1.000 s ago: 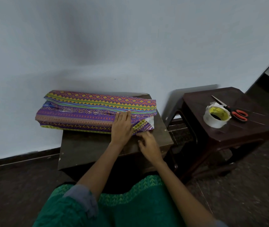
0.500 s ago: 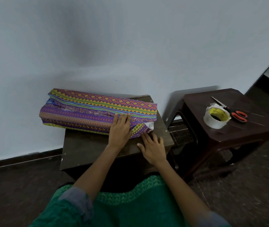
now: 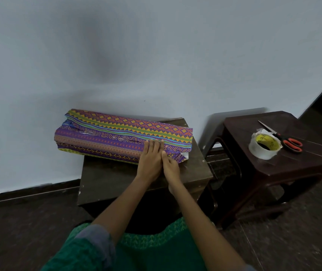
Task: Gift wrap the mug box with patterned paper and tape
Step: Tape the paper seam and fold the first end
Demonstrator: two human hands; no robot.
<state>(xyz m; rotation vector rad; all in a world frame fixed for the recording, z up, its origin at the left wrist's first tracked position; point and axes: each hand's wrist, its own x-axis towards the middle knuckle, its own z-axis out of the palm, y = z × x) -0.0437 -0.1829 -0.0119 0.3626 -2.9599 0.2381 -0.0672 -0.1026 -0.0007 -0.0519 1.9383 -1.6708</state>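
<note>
From the head camera, the wrapped mug box is lying lengthwise across the far edge of a small brown table, its left end overhanging the table toward nine o'clock and its long back side close to the pale wall. The patterned paper is covering it in purple, orange and green bands, with shiny strips of tape catching the light along the seam on top. The left hand is lying flat on the near side of the box toward its right end, fingers straight and together, pressing the paper down and gripping nothing. The right hand is sitting just beside it at three o'clock, touching it, its fingers reaching onto the loose paper flap at the box's right end; whether they are pinching that flap or only pressing it cannot be told. Well apart at three o'clock, a dark stool is carrying a tape roll, with red-handled scissors lying just beside it.
</note>
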